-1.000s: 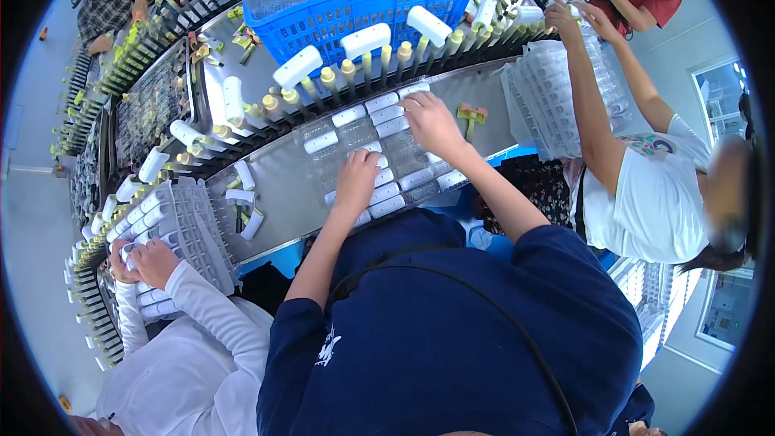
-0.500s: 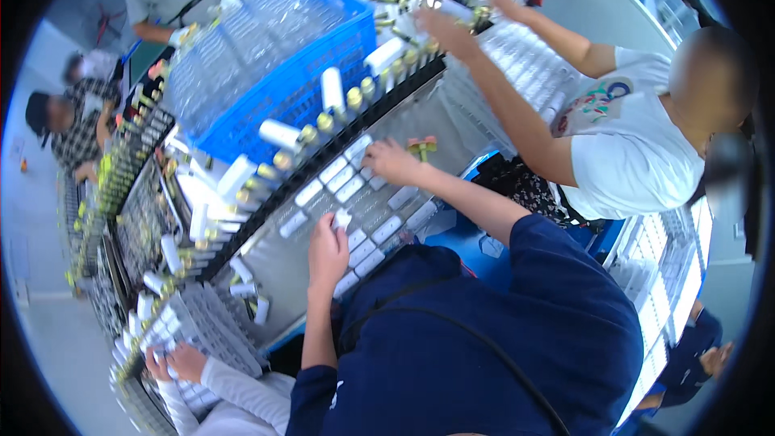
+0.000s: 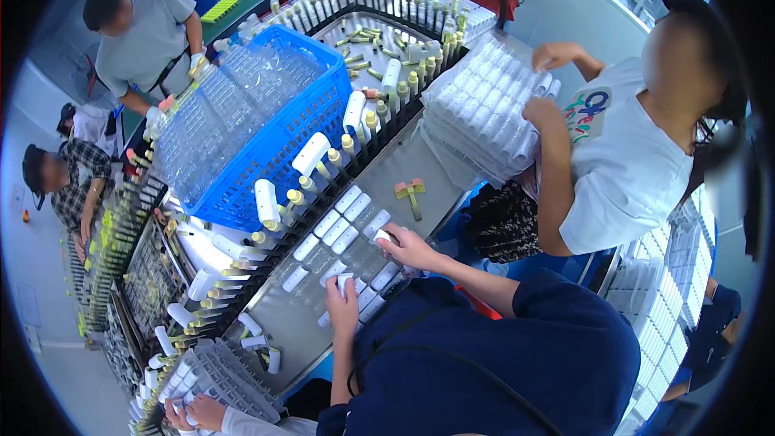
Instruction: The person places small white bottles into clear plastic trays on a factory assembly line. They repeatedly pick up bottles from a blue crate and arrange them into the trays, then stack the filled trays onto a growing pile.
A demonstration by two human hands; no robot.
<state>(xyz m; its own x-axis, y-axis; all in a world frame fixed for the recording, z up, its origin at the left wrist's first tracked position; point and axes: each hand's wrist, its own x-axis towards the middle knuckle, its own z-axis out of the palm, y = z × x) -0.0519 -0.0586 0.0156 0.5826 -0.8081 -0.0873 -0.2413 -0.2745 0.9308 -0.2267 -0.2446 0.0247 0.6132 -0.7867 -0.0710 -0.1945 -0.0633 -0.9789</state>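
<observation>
A clear plastic tray (image 3: 333,259) holding several white rectangular plastic casings lies on the metal worktop in front of me. My left hand (image 3: 343,307) is closed around a white casing (image 3: 345,280) over the tray's near side. At the tray's right edge, my right hand (image 3: 410,249) pinches another white casing (image 3: 383,235), low over its pocket. I cannot tell whether that casing is still seated. Beyond my right hand, a T-shaped holder (image 3: 412,194) with an orange top and a yellowish stem rests on the worktop.
Past the tray runs a conveyor of upright yellow-topped pegs (image 3: 349,145), some carrying white casings. A blue crate (image 3: 278,141) of clear trays stands beyond. A co-worker (image 3: 622,145) at right handles stacked trays (image 3: 484,105); another's hands (image 3: 198,412) work at lower left. Loose casings (image 3: 257,342) lie left.
The view has shifted. My right hand has moved from the tray's far rows to its right edge. The right co-worker's arms have drawn back from the conveyor to the stacked trays.
</observation>
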